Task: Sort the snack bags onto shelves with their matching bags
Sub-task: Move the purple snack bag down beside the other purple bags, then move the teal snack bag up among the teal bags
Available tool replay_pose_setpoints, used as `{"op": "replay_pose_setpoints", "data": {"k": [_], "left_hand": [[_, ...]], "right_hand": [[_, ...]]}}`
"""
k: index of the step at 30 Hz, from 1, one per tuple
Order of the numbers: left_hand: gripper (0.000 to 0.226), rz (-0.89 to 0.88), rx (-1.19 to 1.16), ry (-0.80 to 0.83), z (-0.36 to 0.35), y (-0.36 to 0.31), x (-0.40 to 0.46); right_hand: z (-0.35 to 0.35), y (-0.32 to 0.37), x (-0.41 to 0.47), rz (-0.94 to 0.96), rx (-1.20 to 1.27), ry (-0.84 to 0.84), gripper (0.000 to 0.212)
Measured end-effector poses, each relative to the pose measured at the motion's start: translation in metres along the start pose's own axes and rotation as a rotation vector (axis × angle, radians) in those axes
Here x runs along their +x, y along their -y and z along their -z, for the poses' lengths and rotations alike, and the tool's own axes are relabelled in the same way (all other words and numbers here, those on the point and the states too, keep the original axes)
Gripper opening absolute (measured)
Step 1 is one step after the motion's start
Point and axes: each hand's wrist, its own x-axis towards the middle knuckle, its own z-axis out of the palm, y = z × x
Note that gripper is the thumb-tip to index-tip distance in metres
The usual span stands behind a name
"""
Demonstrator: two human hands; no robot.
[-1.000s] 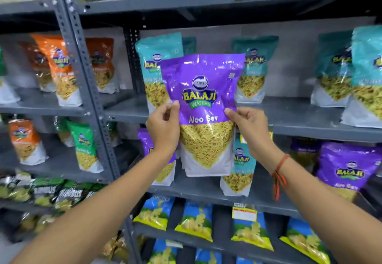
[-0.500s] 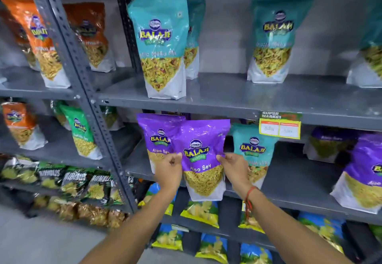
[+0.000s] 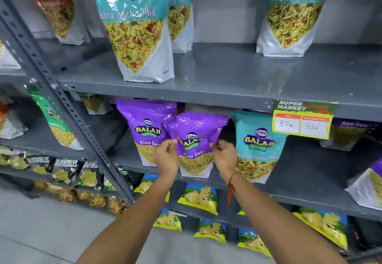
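I hold a purple Aloo Sev bag (image 3: pixel 195 139) upright on the middle shelf (image 3: pixel 299 172), its base at the shelf's front edge. My left hand (image 3: pixel 166 156) grips its left side and my right hand (image 3: pixel 224 156) grips its right side. Just behind and left of it stands another purple Aloo Sev bag (image 3: pixel 144 127), partly overlapped. A teal Khatta Mitha Mix bag (image 3: pixel 258 146) stands immediately to the right on the same shelf.
More teal Khatta Mitha Mix bags (image 3: pixel 134 26) stand on the shelf above. A price tag (image 3: pixel 302 122) hangs from that shelf's edge. Blue-and-yellow chip bags (image 3: pixel 199 197) fill the lower shelves. A grey upright post (image 3: pixel 68 110) divides off the left rack with green, orange and black bags.
Both hands carried the purple bag down from in front of the upper shelf to the middle shelf, beside the other purple bag. The view has moved closer and lower.
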Motion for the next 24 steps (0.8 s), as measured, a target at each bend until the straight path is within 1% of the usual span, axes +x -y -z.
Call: {"op": "replay_pose_setpoints", "data": {"k": [3, 4, 6, 8, 10, 13, 16, 18, 19, 21, 22, 23, 24], "left_hand": [[0.022, 0.058, -0.038, 0.014, 0.000, -0.004, -0.001], [0.024, 0.097, -0.086, 0.008, 0.001, -0.009, -0.004], [0.028, 0.148, -0.207, -0.040, 0.004, -0.018, -0.012], [0.027, 0.097, -0.283, -0.119, 0.004, -0.030, -0.023], [0.023, 0.002, -0.312, -0.126, 0.002, -0.049, -0.037], [0.020, -0.117, -0.294, -0.021, -0.014, -0.078, -0.061], [0.023, -0.196, -0.229, 0.170, -0.039, -0.096, -0.084], [0.034, -0.173, -0.135, 0.305, -0.060, -0.094, -0.094], [0.041, -0.140, -0.073, 0.353, -0.071, -0.090, -0.096], [0.049, -0.109, 0.062, 0.408, -0.091, -0.078, -0.098], [0.048, -0.134, 0.120, 0.419, -0.099, -0.072, -0.098], [0.046, -0.171, 0.151, 0.418, -0.106, -0.067, -0.098], [0.045, -0.200, 0.159, 0.406, -0.111, -0.063, -0.098]], "right_hand": [[0.001, 0.001, -0.001, 0.009, 0.018, 0.017, 0.012], [0.003, 0.003, -0.004, 0.012, 0.029, 0.017, 0.015], [0.012, 0.008, -0.013, 0.013, 0.065, 0.016, 0.030], [0.022, 0.008, -0.023, -0.006, 0.147, 0.030, 0.040], [0.036, 0.004, -0.033, -0.004, 0.224, 0.017, 0.042], [0.067, -0.001, -0.045, 0.009, 0.247, -0.115, 0.036], [0.110, -0.009, -0.048, 0.024, 0.253, -0.327, 0.024], [0.134, -0.025, -0.040, 0.030, 0.256, -0.430, 0.025], [0.144, -0.035, -0.032, 0.016, 0.251, -0.446, 0.029], [0.158, -0.051, -0.017, -0.070, 0.235, -0.370, 0.044], [0.162, -0.060, -0.009, -0.113, 0.213, -0.301, 0.050], [0.165, -0.067, -0.001, -0.128, 0.178, -0.227, 0.050], [0.168, -0.071, 0.004, -0.112, 0.135, -0.157, 0.044]]}}
